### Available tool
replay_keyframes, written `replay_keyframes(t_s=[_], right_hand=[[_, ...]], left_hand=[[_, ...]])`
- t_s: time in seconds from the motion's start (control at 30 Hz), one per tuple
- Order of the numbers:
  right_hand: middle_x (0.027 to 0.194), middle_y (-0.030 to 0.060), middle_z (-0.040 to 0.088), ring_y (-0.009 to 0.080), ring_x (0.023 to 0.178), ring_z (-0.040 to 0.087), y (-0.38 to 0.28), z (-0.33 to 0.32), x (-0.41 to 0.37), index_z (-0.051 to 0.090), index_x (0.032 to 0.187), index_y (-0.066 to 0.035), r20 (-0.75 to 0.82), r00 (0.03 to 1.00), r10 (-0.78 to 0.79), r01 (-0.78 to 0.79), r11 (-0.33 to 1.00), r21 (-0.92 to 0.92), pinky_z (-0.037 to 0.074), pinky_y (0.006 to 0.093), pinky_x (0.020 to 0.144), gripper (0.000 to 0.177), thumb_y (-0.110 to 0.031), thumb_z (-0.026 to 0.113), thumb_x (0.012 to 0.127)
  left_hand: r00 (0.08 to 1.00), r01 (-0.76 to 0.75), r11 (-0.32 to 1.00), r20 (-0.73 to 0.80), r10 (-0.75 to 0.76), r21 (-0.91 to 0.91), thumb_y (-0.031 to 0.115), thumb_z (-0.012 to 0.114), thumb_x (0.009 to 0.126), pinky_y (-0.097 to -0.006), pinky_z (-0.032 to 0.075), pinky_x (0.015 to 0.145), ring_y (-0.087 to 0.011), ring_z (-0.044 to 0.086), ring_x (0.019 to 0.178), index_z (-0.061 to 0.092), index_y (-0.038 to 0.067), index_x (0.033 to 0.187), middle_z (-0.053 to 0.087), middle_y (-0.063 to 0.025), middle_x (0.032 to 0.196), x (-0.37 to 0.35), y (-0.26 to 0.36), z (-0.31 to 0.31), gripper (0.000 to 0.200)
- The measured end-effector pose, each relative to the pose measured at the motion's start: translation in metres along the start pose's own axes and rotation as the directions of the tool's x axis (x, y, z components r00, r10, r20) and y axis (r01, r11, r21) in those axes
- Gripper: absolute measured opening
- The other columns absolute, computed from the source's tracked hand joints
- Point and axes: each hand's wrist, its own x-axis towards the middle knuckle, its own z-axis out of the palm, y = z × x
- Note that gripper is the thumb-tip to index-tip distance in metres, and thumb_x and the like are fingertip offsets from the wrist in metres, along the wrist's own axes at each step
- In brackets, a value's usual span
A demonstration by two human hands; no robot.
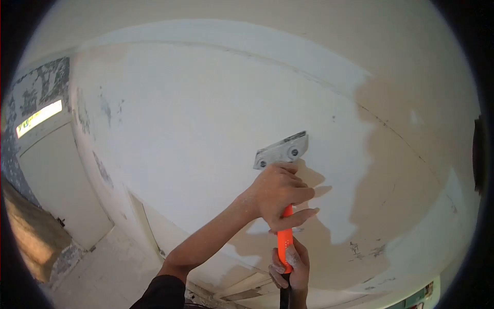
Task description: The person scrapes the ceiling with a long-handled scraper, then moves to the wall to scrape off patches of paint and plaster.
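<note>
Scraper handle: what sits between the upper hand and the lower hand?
Only a bare stretch of the orange handle, gripped above by the left hand and below by the right hand, in the head view.

Both hands [280, 198] on scraper [282, 150], seemingly overhead

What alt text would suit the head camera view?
Two bare hands hold an orange-handled scraper against a white-coated wall: the left hand near the metal blade, the right hand lower on the handle. An uncoated tan patch lies to the right.
</note>
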Motion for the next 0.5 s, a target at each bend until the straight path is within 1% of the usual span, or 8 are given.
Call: replay_keyframes(t_s=[0.1, 0.17, 0.23, 0.27, 0.3, 0.37, 0.4, 0.5], right_hand=[[0.058, 0.005, 0.042, 0.0096, 0.029, 0.029, 0.018, -0.004, -0.009, 0.041, 0.138, 0.005, -0.013, 0.999, -0.034, 0.033, 0.999, -0.032, 0.026, 0.0251, 0.029, 0.057, -0.037, 0.05, 0.101], [0.059, 0.0026, 0.042, 0.0083, 0.032, 0.029, 0.035, -0.011, -0.022, 0.044, 0.135, 0.002, -0.021, 1.0, -0.016, 0.015, 0.999, -0.038, 0.026, 0.0238, 0.031, 0.051, -0.036, 0.051, 0.102], [0.06, -0.0022, 0.04, 0.0058, 0.038, 0.031, 0.046, -0.021, -0.03, 0.052, 0.131, -0.004, -0.072, 0.997, -0.019, 0.015, 0.998, -0.054, 0.027, 0.0212, 0.034, 0.041, -0.034, 0.052, 0.103], [0.059, -0.0004, 0.04, 0.0061, 0.035, 0.029, 0.055, -0.029, -0.024, 0.05, 0.134, -0.003, -0.045, 0.995, -0.094, 0.09, 0.993, -0.072, 0.026, 0.0213, 0.03, 0.044, -0.033, 0.053, 0.103], [0.059, -0.0004, 0.04, 0.0061, 0.035, 0.029, 0.05, -0.027, -0.023, 0.05, 0.134, -0.003, -0.069, 0.992, -0.104, 0.1, 0.993, -0.067, 0.026, 0.0213, 0.03, 0.044, -0.033, 0.053, 0.103], [0.06, 0.0053, 0.044, 0.0095, 0.031, 0.031, 0.023, -0.015, -0.011, 0.04, 0.138, 0.004, 0.002, 1.0, 0.014, -0.013, 0.996, -0.087, 0.027, 0.0251, 0.03, 0.055, -0.035, 0.049, 0.101], [0.059, 0.0051, 0.043, 0.0095, 0.032, 0.032, 0.016, -0.004, -0.009, 0.041, 0.137, 0.004, -0.016, 1.0, 0.009, -0.01, 0.998, -0.058, 0.027, 0.0251, 0.031, 0.054, -0.035, 0.05, 0.101], [0.058, 0.0046, 0.043, 0.0097, 0.033, 0.032, 0.018, 0.002, -0.008, 0.042, 0.137, 0.004, -0.037, 0.999, 0.026, -0.029, 0.997, -0.067, 0.026, 0.025, 0.031, 0.053, -0.033, 0.051, 0.1]], left_hand=[[0.999, 0.032, 0.997, 0.009, -0.031, -0.074, 0.025, 0.068, 0.073, -0.0373, 0.034, 0.053, -0.0276, 0.046, 0.047, 0.054, 0.008, 0.069, 0.044, -0.0049, 0.052, -0.015, 0.006, 0.013, 0.023], [0.999, 0.022, 0.997, -0.041, -0.025, -0.073, 0.026, 0.069, 0.073, -0.0374, 0.036, 0.054, -0.0277, 0.048, 0.048, 0.054, 0.008, 0.069, 0.046, -0.0052, 0.052, -0.037, 0.017, 0.03, 0.023], [0.995, 0.048, 0.997, 0.092, -0.043, -0.054, 0.027, 0.069, 0.073, -0.0365, 0.037, 0.053, -0.0267, 0.05, 0.049, 0.057, 0.008, 0.071, 0.047, -0.0047, 0.052, -0.05, 0.019, 0.037, 0.023], [0.995, 0.057, 0.996, 0.083, -0.051, -0.069, 0.028, 0.07, 0.072, -0.0358, 0.036, 0.053, -0.0256, 0.05, 0.049, 0.057, 0.008, 0.071, 0.048, -0.0046, 0.052, -0.051, 0.014, 0.039, 0.023], [0.995, 0.049, 0.995, 0.092, -0.04, -0.092, 0.028, 0.07, 0.072, -0.0358, 0.036, 0.053, -0.0256, 0.05, 0.049, 0.057, 0.008, 0.071, 0.048, -0.0046, 0.052, -0.047, 0.013, 0.036, 0.023], [0.999, 0.033, 0.998, 0.012, -0.032, -0.055, 0.027, 0.069, 0.071, -0.0352, 0.035, 0.052, -0.0249, 0.05, 0.048, 0.057, 0.009, 0.071, 0.048, -0.0042, 0.052, -0.03, 0.006, 0.019, 0.022], [0.999, 0.016, 0.996, 0.031, -0.013, -0.082, 0.027, 0.069, 0.071, -0.0352, 0.035, 0.052, -0.0249, 0.05, 0.048, 0.057, 0.009, 0.071, 0.048, -0.0042, 0.052, -0.025, 0.003, 0.012, 0.022], [0.995, 0.034, 0.999, 0.093, -0.033, -0.007, 0.027, 0.069, 0.071, -0.0353, 0.035, 0.052, -0.0249, 0.049, 0.048, 0.059, 0.008, 0.072, 0.048, -0.0038, 0.052, -0.023, 0.004, 0.008, 0.021]])
